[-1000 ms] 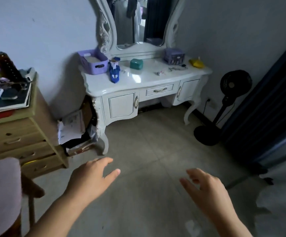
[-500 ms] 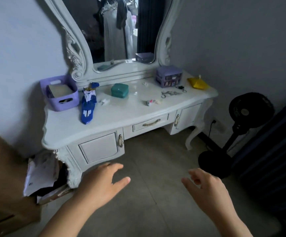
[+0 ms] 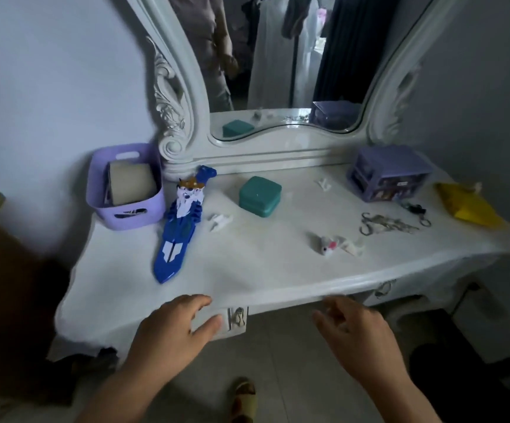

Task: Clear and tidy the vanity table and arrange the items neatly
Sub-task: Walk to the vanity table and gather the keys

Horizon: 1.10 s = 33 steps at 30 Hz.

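A person's two bare hands hover at the front edge of a white vanity bench [image 3: 278, 270], both empty. The left hand [image 3: 171, 328] is held palm down with fingers spread and relaxed over the bench's near edge; its grip is loose and wide and has hold of nothing. The right hand [image 3: 357, 337] hangs just off the front edge over the floor, fingers loosely curved, its grip likewise unclosed and empty.

On the bench top, a lilac plastic basket [image 3: 98, 190] stands at the back left against the wall with a cardboard box [image 3: 131, 183] inside. Just beside it a blue toy sword [image 3: 177, 239] lies lengthwise, its tip pointing toward the front edge. A teal lidded box [image 3: 259, 195] sits near the middle, with a small white clip [image 3: 220, 221] between it and the sword. Another white clip [image 3: 324, 183] lies farther back. Near the front right are a small grey-and-pink trinket [image 3: 328, 244] and a white piece [image 3: 353, 247] touching it. A bunch of keys [image 3: 385, 224] lies behind them. A purple mini drawer organiser [image 3: 391, 177] stands at the back right, and a yellow pouch [image 3: 467, 204] rests at the far right edge.

The ornate mirror [image 3: 278, 71] behind reflects hanging clothes.
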Tool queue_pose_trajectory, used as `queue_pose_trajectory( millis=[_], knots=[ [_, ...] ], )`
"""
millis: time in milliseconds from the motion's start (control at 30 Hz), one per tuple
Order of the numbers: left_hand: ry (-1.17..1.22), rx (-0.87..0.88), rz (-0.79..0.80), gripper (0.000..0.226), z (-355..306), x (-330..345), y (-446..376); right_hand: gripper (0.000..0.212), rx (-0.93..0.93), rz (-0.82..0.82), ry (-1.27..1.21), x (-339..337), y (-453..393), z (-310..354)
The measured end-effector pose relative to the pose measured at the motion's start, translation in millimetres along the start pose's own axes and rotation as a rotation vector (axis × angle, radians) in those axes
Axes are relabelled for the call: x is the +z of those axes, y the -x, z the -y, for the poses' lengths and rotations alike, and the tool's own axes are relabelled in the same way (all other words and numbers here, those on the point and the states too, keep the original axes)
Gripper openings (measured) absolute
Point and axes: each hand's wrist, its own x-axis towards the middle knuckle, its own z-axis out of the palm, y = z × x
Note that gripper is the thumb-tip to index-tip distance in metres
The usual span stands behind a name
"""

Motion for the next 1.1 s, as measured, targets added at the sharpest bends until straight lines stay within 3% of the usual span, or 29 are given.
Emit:
queue_pose_trajectory(
  millis=[133, 300, 533, 633, 733, 900, 1033, 1100],
  knots=[
    [0.029, 0.002, 0.029, 0.045, -11, -7, -84, 0.033, -0.007, 0.052, 0.019, -6, -70, 7],
    [0.022, 0.096, 0.057, 0.048, -52, -11, -189, 0.03, 0.033, -0.013, 0.043, -26, -147, -5],
    [0.002, 0.27, 0.109, 0.045, -110, 26, -259, 0.032, 0.106, -0.057, -0.008, -40, -211, -51],
    [0.025, 0.244, 0.102, 0.044, -132, 46, -279, 0.036, 0.093, -0.062, -0.035, -46, -245, -77],
    [0.051, 0.208, 0.069, 0.048, -157, 63, -299, 0.054, 0.031, -0.06, -0.051, -57, -283, -103],
    [0.027, 0.097, 0.021, 0.056, -217, 93, -319, 0.042, -0.121, 0.038, -0.013, -87, -350, -154],
    [0.034, 0.025, -0.051, 0.089, -269, 121, -324, 0.046, -0.272, 0.112, 0.002, -112, -388, -186],
    [0.047, -0.005, -0.083, 0.092, -292, 134, -327, 0.053, -0.303, 0.203, -0.027, -124, -401, -198]
  ],
)
